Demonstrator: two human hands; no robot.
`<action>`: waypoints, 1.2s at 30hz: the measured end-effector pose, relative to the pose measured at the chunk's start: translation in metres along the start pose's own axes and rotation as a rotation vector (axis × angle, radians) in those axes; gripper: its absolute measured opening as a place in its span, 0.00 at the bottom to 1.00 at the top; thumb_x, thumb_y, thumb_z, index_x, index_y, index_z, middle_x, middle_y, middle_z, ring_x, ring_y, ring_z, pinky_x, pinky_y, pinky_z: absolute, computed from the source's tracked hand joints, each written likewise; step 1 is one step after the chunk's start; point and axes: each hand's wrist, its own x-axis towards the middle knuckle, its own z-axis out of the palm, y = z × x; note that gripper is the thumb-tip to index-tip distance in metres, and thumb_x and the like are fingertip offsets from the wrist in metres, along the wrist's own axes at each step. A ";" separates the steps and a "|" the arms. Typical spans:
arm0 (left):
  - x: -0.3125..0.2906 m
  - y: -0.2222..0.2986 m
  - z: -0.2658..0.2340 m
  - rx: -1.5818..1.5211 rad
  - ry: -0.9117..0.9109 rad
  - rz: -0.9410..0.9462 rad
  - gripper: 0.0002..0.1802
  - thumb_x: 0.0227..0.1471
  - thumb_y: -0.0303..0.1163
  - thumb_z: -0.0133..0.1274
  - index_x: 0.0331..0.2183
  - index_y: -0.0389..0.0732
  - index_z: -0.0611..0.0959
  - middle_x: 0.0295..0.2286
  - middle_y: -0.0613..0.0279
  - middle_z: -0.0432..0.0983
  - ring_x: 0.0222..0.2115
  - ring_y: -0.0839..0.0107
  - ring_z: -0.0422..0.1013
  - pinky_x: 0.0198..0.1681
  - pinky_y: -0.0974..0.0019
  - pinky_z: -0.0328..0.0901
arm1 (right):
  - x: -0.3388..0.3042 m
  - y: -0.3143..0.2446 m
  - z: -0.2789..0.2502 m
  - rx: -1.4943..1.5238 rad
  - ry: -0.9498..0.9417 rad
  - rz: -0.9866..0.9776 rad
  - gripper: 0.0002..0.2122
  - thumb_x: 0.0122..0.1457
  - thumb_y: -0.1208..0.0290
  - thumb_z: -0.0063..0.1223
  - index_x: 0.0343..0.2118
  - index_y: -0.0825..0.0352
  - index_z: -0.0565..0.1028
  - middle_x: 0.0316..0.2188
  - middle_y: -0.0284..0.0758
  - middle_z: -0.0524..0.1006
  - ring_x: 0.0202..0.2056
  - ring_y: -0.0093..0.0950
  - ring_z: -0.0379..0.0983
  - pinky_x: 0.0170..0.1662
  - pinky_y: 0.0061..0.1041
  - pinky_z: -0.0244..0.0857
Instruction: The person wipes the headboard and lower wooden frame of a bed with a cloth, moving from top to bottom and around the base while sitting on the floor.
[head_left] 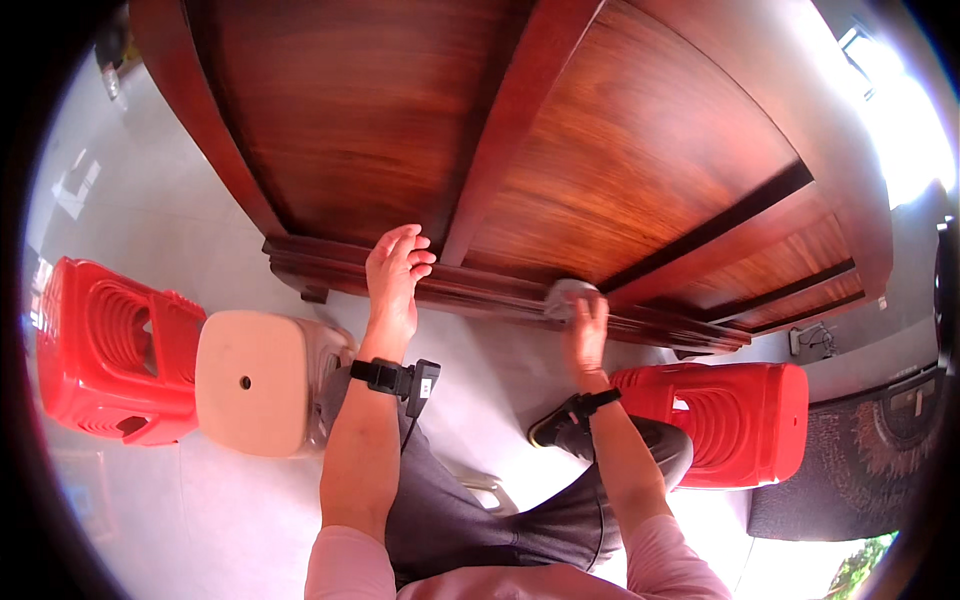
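Note:
A large reddish-brown panelled wooden piece (640,150) with a curved outer edge stands before me, its moulded lower rail (480,295) running across the middle of the view. My right hand (588,325) presses a crumpled grey cloth or pad (570,296) against that rail, below the middle panel; its exact kind I cannot make out. Near the rail further left, my left hand (398,275) is raised with loosely curled fingers apart, holding nothing. Whether its fingertips touch the wood I cannot tell. A black strap with a small box (395,380) sits on my left wrist.
On the left a red plastic stool (120,350) lies on its side beside a beige stool (255,380). Another red stool (720,425) lies by my right knee. A dark patterned mat (850,470) is at the right, and a cable (815,340) lies near the wall.

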 end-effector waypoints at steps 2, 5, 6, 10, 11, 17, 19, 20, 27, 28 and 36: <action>0.001 0.000 0.001 0.015 -0.003 -0.006 0.10 0.54 0.36 0.54 0.37 0.43 0.78 0.29 0.66 0.74 0.26 0.77 0.69 0.31 0.74 0.62 | 0.002 -0.036 0.024 0.248 -0.156 -0.146 0.18 0.47 0.80 0.47 0.44 0.65 0.72 0.47 0.41 0.68 0.53 0.40 0.61 0.52 0.36 0.63; 0.003 -0.001 -0.007 0.024 0.025 0.003 0.10 0.54 0.36 0.54 0.37 0.43 0.78 0.30 0.66 0.74 0.26 0.77 0.69 0.31 0.74 0.62 | 0.021 -0.112 0.043 0.166 -0.314 -0.734 0.17 0.51 0.73 0.45 0.46 0.67 0.71 0.51 0.40 0.67 0.59 0.35 0.58 0.55 0.30 0.63; 0.002 -0.001 -0.004 0.028 0.023 0.005 0.10 0.54 0.36 0.54 0.38 0.43 0.78 0.30 0.66 0.74 0.26 0.77 0.69 0.31 0.74 0.62 | 0.024 -0.125 0.056 0.109 -0.289 -0.807 0.18 0.51 0.73 0.45 0.47 0.68 0.71 0.51 0.40 0.67 0.58 0.35 0.59 0.56 0.30 0.62; 0.005 -0.005 -0.007 0.039 0.017 -0.008 0.10 0.53 0.35 0.54 0.38 0.43 0.78 0.29 0.67 0.74 0.27 0.77 0.70 0.31 0.74 0.63 | 0.029 -0.149 0.085 0.063 -0.215 -0.758 0.19 0.51 0.73 0.46 0.48 0.68 0.69 0.52 0.39 0.67 0.56 0.35 0.61 0.56 0.30 0.60; 0.005 -0.006 -0.010 0.035 0.020 -0.016 0.10 0.53 0.33 0.53 0.39 0.43 0.77 0.29 0.68 0.74 0.28 0.77 0.70 0.32 0.73 0.64 | 0.025 -0.147 0.086 0.069 -0.220 -0.752 0.19 0.51 0.73 0.46 0.48 0.68 0.69 0.52 0.39 0.67 0.56 0.35 0.61 0.56 0.30 0.60; 0.000 0.002 -0.012 0.025 0.007 -0.014 0.11 0.53 0.33 0.53 0.40 0.43 0.77 0.29 0.68 0.74 0.27 0.76 0.70 0.32 0.73 0.63 | -0.015 -0.066 0.078 -0.124 -0.230 -0.439 0.19 0.53 0.72 0.44 0.50 0.67 0.69 0.55 0.44 0.64 0.56 0.41 0.61 0.56 0.36 0.58; -0.002 0.002 -0.009 0.030 0.005 -0.005 0.10 0.53 0.34 0.54 0.38 0.43 0.78 0.29 0.67 0.74 0.27 0.77 0.70 0.31 0.74 0.63 | -0.027 -0.014 0.072 -0.343 -0.080 -0.460 0.18 0.52 0.73 0.46 0.47 0.66 0.70 0.53 0.44 0.65 0.53 0.41 0.63 0.55 0.35 0.60; -0.004 0.003 -0.009 0.035 0.005 0.006 0.10 0.53 0.36 0.55 0.37 0.43 0.78 0.29 0.67 0.74 0.26 0.78 0.70 0.30 0.74 0.63 | -0.026 0.005 0.062 -0.319 -0.127 -0.362 0.17 0.51 0.73 0.47 0.46 0.66 0.71 0.52 0.44 0.66 0.52 0.41 0.64 0.54 0.36 0.61; -0.003 0.004 -0.012 0.057 0.002 -0.018 0.10 0.54 0.33 0.53 0.39 0.43 0.77 0.29 0.68 0.74 0.27 0.77 0.70 0.32 0.73 0.63 | -0.030 0.108 0.003 -0.299 -0.295 0.514 0.15 0.46 0.73 0.51 0.40 0.63 0.74 0.46 0.42 0.70 0.45 0.44 0.70 0.45 0.41 0.67; -0.002 0.003 -0.010 0.058 0.001 -0.024 0.10 0.54 0.33 0.53 0.39 0.43 0.77 0.29 0.68 0.74 0.27 0.77 0.70 0.32 0.73 0.63 | -0.023 0.104 -0.009 -0.209 -0.523 0.833 0.15 0.45 0.73 0.52 0.40 0.63 0.75 0.46 0.40 0.72 0.44 0.44 0.71 0.45 0.41 0.67; -0.001 -0.004 -0.005 0.075 -0.020 -0.027 0.10 0.54 0.34 0.52 0.39 0.43 0.77 0.29 0.67 0.74 0.27 0.77 0.70 0.31 0.73 0.63 | 0.024 -0.084 0.006 0.516 -0.135 -0.103 0.18 0.45 0.79 0.51 0.42 0.63 0.72 0.51 0.43 0.69 0.50 0.43 0.67 0.53 0.37 0.63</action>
